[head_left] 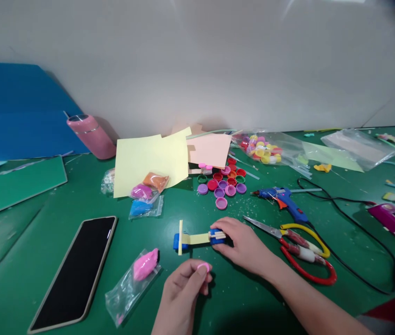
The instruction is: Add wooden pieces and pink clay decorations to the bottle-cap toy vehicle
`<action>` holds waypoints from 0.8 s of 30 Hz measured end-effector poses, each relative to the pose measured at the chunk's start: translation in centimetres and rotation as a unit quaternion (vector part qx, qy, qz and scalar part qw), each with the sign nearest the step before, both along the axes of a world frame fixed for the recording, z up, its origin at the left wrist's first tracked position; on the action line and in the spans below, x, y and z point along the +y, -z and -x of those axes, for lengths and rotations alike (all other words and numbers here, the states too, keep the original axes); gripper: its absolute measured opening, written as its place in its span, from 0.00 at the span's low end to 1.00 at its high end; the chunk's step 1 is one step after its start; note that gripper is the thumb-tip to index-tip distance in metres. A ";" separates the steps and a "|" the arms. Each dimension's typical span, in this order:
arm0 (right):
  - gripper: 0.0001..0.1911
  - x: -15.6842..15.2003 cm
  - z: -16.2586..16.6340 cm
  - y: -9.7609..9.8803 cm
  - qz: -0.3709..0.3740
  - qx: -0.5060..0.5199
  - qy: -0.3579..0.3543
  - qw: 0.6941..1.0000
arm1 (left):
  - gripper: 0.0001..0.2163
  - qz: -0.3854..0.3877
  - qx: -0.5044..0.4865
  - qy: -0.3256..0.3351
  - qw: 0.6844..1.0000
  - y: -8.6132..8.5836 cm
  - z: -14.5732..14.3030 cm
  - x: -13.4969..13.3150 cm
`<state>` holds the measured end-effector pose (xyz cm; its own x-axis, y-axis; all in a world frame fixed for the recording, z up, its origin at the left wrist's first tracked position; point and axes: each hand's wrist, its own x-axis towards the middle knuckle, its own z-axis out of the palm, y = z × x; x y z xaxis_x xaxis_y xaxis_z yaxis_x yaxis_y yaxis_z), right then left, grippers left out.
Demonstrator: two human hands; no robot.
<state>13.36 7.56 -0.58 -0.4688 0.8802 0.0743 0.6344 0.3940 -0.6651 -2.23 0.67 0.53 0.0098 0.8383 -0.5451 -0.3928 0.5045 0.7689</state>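
Note:
My left hand (185, 286) is closed in a pinch on a small lump of pink clay (203, 267), low in the middle of the view. My right hand (241, 242) rests on the green table, its fingers closed on the right end of a small craft piece (197, 239) made of blue bottle caps joined by a pale yellow foam strip. An opened plastic bag of pink clay (137, 274) lies just left of my left hand.
A phone (75, 270) lies screen-up at the left. Scissors (297, 246) and a blue glue gun (283, 197) with its black cord lie right of my right hand. Loose bottle caps (223, 184), clay bags (146, 193), yellow paper (148, 158) and a pink bottle (90, 135) sit farther back.

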 end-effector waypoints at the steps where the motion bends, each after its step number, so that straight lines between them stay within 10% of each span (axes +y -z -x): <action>1: 0.15 -0.3 -0.1 0.1 0.004 0.001 0.003 1.000 | 0.06 0.002 -0.002 0.002 1.000 0.0 -0.2 0.0; 10: 0.25 -1.8 -1.3 -0.6 0.023 0.025 0.032 0.999 | 0.08 0.022 -0.032 0.027 0.999 0.1 -0.8 0.1; 24: 0.14 -5.4 -0.2 -0.8 -0.001 0.182 0.032 0.983 | 0.09 0.042 -0.115 0.046 0.991 -0.1 -1.6 0.3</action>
<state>13.57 2.21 0.25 -0.3544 0.9069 0.2280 0.3782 0.3620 -0.8520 -0.65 0.94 0.67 0.2166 0.7795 -0.5877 -0.5028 0.6051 0.6173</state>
